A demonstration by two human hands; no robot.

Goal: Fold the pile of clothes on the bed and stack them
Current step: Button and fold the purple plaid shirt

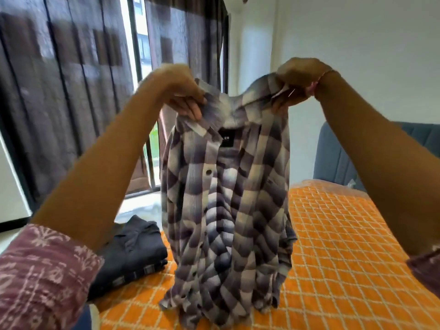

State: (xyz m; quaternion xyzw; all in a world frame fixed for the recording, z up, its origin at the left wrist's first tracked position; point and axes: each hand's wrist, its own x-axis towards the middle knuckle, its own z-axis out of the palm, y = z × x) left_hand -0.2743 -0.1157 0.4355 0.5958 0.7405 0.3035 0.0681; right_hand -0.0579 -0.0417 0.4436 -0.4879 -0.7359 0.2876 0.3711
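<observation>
A grey and white checked shirt (226,210) hangs in the air in front of me, collar up, its hem brushing the bed. My left hand (183,91) pinches its left shoulder near the collar. My right hand (297,79) grips the right shoulder at the same height. A black label shows inside the collar. On the bed at the lower left lies a small stack of folded clothes (133,253), dark grey on top with a striped piece under it.
The bed (345,258) has an orange cover with a white grid and stretches to the right. A blue padded headboard (333,160) stands at its far right. Dark curtains (59,91) and a window fill the left wall.
</observation>
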